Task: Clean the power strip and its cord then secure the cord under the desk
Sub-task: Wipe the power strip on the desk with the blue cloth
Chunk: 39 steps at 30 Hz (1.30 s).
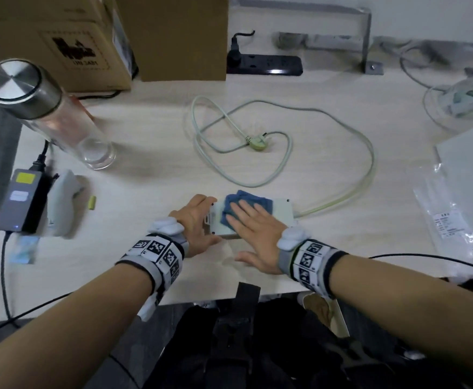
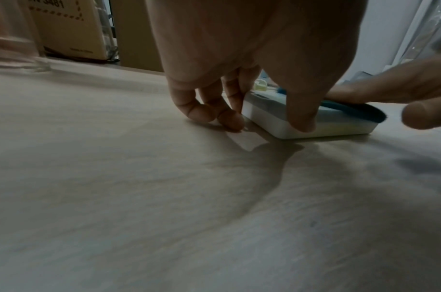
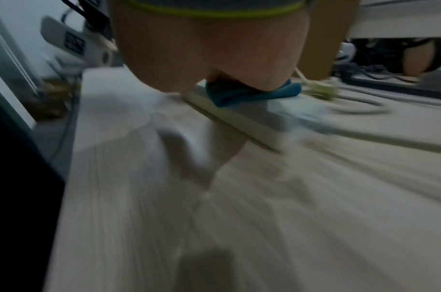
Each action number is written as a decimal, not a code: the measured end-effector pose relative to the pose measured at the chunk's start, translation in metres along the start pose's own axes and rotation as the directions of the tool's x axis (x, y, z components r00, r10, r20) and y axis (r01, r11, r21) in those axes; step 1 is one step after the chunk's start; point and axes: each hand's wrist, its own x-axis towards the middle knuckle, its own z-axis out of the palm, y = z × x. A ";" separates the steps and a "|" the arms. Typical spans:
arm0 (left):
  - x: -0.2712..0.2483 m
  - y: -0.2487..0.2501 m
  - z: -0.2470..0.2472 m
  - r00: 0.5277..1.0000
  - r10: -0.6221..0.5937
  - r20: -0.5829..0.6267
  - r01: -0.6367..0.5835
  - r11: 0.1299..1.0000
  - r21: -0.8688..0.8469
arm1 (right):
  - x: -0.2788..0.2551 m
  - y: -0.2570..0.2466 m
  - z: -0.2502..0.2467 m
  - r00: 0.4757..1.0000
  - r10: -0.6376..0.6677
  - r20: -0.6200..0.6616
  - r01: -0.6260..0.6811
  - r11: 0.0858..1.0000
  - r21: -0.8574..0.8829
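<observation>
A white power strip (image 1: 281,213) lies on the pale wooden desk (image 1: 145,153) near its front edge. My left hand (image 1: 204,217) grips the strip's left end, thumb (image 2: 302,118) on the near side and curled fingers (image 2: 214,110) at the end. A folded blue cloth (image 1: 257,202) lies on top of the strip, and my right hand (image 1: 248,221) presses flat on it with straight fingers. The pale cord (image 1: 370,153) runs from the strip's right end and loops over the desk to its plug (image 1: 257,144). The right wrist view is blurred but shows cloth (image 3: 252,92) and strip (image 3: 239,120).
A glass bottle with a metal lid (image 1: 47,108) stands at the left, cardboard boxes (image 1: 61,37) behind it. A black power strip (image 1: 269,64) lies at the back. A grey adapter (image 1: 22,200) sits at the left edge, plastic bags (image 1: 448,209) and a grey box (image 1: 471,178) at the right.
</observation>
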 end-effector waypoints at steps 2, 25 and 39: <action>-0.001 0.003 -0.003 0.999 -0.014 0.029 0.015 1.000 -0.024 | 0.022 -0.025 -0.007 1.000 0.016 0.011 -0.017 0.998 0.060; -0.012 0.018 -0.052 0.999 0.042 -0.016 -0.041 0.996 0.078 | -0.024 0.040 -0.042 0.860 0.353 -0.370 -0.123 0.845 0.521; -0.017 0.006 -0.024 0.972 0.132 -0.196 -0.146 0.987 -0.061 | 0.025 -0.026 -0.018 0.847 -0.123 -0.517 0.207 0.972 0.108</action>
